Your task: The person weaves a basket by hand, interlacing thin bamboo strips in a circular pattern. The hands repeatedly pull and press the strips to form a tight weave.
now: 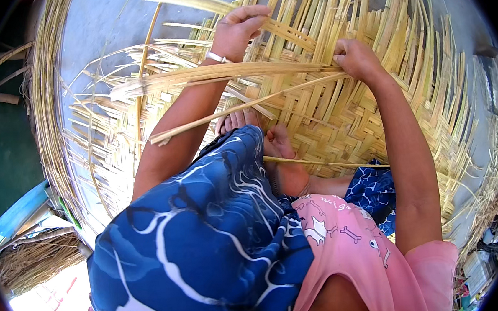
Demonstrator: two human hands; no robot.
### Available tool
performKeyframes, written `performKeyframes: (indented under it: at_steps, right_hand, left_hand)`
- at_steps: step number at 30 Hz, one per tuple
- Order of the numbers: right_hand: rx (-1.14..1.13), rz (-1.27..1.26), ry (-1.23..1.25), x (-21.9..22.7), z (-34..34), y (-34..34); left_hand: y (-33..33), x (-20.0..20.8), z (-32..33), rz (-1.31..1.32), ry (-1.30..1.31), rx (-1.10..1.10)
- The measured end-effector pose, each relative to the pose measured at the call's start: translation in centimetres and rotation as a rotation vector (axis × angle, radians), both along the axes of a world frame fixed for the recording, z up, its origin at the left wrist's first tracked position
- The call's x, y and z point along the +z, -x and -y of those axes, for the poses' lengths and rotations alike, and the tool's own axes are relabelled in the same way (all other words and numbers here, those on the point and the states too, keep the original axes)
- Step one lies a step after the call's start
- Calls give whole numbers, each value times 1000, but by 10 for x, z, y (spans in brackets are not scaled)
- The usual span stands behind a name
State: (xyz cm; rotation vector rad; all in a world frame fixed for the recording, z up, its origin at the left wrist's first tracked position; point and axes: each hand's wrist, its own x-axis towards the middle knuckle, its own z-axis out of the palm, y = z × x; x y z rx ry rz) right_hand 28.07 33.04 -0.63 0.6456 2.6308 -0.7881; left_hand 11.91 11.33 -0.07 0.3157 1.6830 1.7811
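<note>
A half-woven mat [340, 115] of flat yellow bamboo strips lies under me, with loose strip ends fanning out at its far side. My left hand [241, 30], a white band at its wrist, is closed around a split bamboo strip [293, 33] over the mat's far part. To its right, my right hand [359, 60] is closed in a pinch on bamboo strips. From beside that hand a wide strip [224, 72] and a narrower strip [250, 104] stretch leftward across my left forearm. The fingertips of my right hand are partly hidden.
My bare feet [288, 158] rest on the mat, near my knee in blue patterned cloth [203, 236]. A bundle of long thin strips [50, 113] lies along the left on the grey floor [88, 39]. Dry straw-like fibres [39, 262] are heaped at the lower left.
</note>
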Motion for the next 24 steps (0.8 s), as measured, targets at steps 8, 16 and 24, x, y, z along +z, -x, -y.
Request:
performKeyframes:
  at_steps: [8, 16, 24]
  right_hand:
    - [33, -89, -148, 19, 30, -16]
    - [186, -336, -180, 29, 50, 7]
    - [211, -168, 79, 12, 48, 53]
  left_hand:
    - [-1, -35, 26, -32, 176, 111]
    - [20, -51, 36, 333, -50, 11]
    - [30, -28, 40, 398, -191, -183]
